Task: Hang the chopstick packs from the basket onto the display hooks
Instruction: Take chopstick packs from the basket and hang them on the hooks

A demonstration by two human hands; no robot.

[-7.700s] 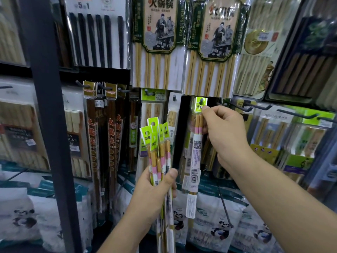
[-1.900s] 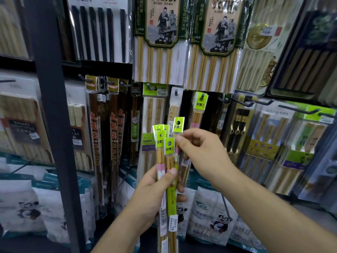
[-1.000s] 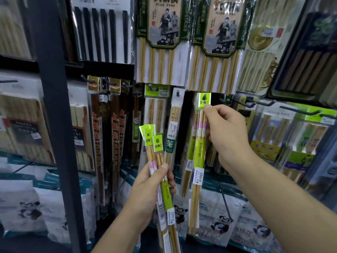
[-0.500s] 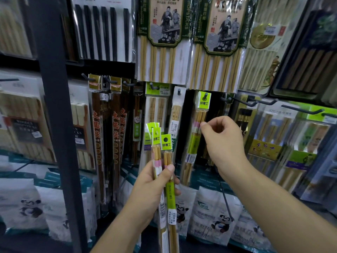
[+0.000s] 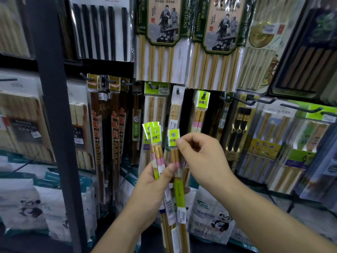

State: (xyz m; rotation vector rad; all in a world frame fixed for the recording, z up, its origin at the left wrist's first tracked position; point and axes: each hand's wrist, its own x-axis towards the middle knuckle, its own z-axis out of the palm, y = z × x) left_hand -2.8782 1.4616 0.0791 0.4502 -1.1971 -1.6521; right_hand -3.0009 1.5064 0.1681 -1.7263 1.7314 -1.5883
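The left hand [image 5: 155, 181] grips a bundle of chopstick packs [image 5: 156, 143] upright, with the pack tops above its thumb. Just right of it, the right hand [image 5: 202, 157] pinches the top of the rightmost pack [image 5: 173, 138] in that bundle. Above the right hand, a hung pack [image 5: 199, 115] sits on a display hook [image 5: 203, 94]. Bags [image 5: 213, 216] stand below and behind both hands. A rack post [image 5: 52, 125] rises well to the left of the left hand.

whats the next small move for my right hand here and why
Probably draw that pack up out of the bunch and toward the hook. The right hand pinches the green tab of one pack, the left hand grips the other packs, and a matching pack hangs on that hook, above and to the right.
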